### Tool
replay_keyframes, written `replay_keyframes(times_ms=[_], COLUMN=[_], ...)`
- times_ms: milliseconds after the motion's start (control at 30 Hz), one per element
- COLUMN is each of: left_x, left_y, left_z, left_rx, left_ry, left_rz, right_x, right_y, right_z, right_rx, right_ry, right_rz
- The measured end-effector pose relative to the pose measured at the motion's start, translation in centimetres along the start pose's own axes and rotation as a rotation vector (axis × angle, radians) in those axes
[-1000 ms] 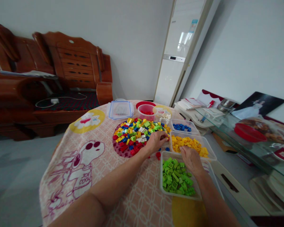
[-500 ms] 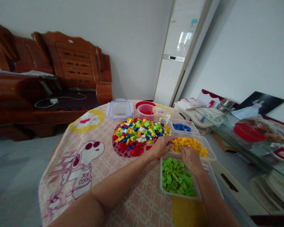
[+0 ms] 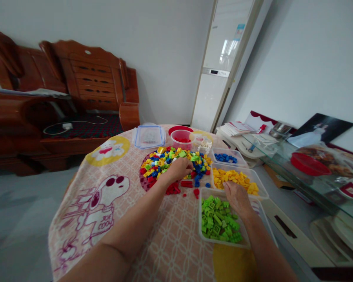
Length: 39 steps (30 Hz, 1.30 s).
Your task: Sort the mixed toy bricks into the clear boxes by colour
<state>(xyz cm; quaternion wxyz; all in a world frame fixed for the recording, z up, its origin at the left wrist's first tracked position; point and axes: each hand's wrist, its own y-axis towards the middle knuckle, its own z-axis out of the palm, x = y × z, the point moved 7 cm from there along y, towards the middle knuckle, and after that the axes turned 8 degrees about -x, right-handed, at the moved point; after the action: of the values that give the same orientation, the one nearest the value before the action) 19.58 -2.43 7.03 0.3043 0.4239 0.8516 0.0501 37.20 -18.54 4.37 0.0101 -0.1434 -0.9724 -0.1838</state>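
My left hand (image 3: pixel 180 169) is over the mixed pile of toy building bricks (image 3: pixel 157 164), its fingers curled together at the pile's right part. Whether a brick is between those fingertips is hidden. At the near edge of the clear box of yellow bricks (image 3: pixel 235 177) rests my right hand (image 3: pixel 237 195), fingers closed and pointing into it; what they hold is too small to make out. Beneath my right wrist stands a clear box of green bricks (image 3: pixel 219 219). Loose red bricks (image 3: pixel 186 183) lie between the pile and the boxes.
Behind the yellow box is a small box of blue bricks (image 3: pixel 226 158). A pink-rimmed tub (image 3: pixel 181 135) with red bricks and a clear blue-edged lid (image 3: pixel 149 136) stand at the table's far side, near some white bricks (image 3: pixel 204 147). A glass-topped cabinet (image 3: pixel 282 156) borders the right.
My left hand has moved left from the yellow box to the mixed pile, uncovering loose red and blue bricks. My right hand has stayed at the yellow box's edge.
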Motion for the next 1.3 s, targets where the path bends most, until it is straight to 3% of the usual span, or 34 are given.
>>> replay_keyframes(times_ms=[167,300,633,1100,1200,1300], left_x=[0.5,0.1,-0.4,-2.2,-3.3,-4.5], left_y=[-0.4,-0.8,-1.0,-0.2,-0.2,-0.4], left_z=[0.7,1.0,1.1,2.0,2.2,3.9], left_rx=[0.139,0.183,0.192,0.021,-0.059,-0.070], left_ry=[0.225,0.363,0.360,-0.112,-0.307,-0.577], left_rz=[-0.025,-0.054,-0.066,-0.009,-0.035,-0.082], right_x=[-0.1,-0.1,-0.1,-0.1,-0.1,-0.1], right_y=[0.0,0.0,0.0,-0.1,-0.1,-0.1], right_z=[0.1,0.0,0.2,0.0,0.0,0.0], right_rx=[-0.009,-0.004,0.012,-0.025,-0.027,-0.018], right_ry=[0.007,0.004,0.002,0.019,0.029,0.033], right_rz=[0.002,0.012,0.010,-0.001,0.005,0.012])
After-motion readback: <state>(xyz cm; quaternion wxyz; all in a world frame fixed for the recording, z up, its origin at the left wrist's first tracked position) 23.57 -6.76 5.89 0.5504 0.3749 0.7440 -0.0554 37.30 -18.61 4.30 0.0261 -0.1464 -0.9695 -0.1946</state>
